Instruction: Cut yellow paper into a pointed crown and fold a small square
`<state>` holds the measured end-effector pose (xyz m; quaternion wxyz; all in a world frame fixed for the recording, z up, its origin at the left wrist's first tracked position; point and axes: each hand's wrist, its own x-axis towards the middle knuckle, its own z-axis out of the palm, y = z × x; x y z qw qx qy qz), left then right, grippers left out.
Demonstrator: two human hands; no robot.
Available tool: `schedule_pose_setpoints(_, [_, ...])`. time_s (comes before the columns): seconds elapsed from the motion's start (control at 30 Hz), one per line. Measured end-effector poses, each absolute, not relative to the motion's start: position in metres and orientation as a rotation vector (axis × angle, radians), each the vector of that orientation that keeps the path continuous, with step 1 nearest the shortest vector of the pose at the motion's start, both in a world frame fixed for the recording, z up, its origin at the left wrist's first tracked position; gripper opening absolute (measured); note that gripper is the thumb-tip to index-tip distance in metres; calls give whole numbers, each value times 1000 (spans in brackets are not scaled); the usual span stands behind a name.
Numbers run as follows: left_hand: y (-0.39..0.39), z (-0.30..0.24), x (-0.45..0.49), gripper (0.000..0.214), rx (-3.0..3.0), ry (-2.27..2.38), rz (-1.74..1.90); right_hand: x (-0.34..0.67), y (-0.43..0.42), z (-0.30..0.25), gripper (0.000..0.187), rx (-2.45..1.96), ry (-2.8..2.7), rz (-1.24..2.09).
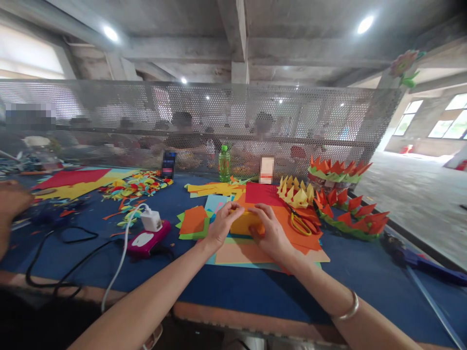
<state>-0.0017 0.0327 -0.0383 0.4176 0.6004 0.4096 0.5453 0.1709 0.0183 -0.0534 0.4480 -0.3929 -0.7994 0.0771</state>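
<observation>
"Left of the scissors (300, 221), what's held?"

"Yellow paper (239, 226), its long axis running side to side."

"And the grip?"

"Clamped at both ends: left hand (220, 227) farther from the scissors, right hand (272, 236) nearer."

Table, dark-blue top (226, 289). Centre: pile of multicoloured paper sheets (241, 253). 9 o'clock: magenta, rectangular power block (161, 238). 10 o'clock: heap of multicoloured paper scraps (127, 188). 11 o'clock: green-capped, translucent plastic bottle (224, 167).

The yellow paper (241, 224) looks matt, the bracelet (353, 306) (smooth metal) glossy
</observation>
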Motion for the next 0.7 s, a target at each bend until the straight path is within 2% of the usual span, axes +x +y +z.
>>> schedule_pose_setpoints(0.1, [35,-38,0,27,1521,1172,1382,168,19,-56,56,-945,-1886,213])
schedule_pose_setpoints(0.23, [38,-41,-2,15,1551,1197,1409,165,22,-64,69,-1116,-1692,457])
schedule_pose_setpoints(0.37, [35,-41,0,15,1539,1183,1405,160,19,-68,50,-1220,-1757,627])
schedule_pose_setpoints(0.57, [25,-33,5,24,1573,1081,1302,154,17,-67,28,-1249,-1820,574])
schedule_pose_setpoints(0.7, [31,-38,0,21,1577,1056,1186,163,21,-64,18,-1341,-1868,483])
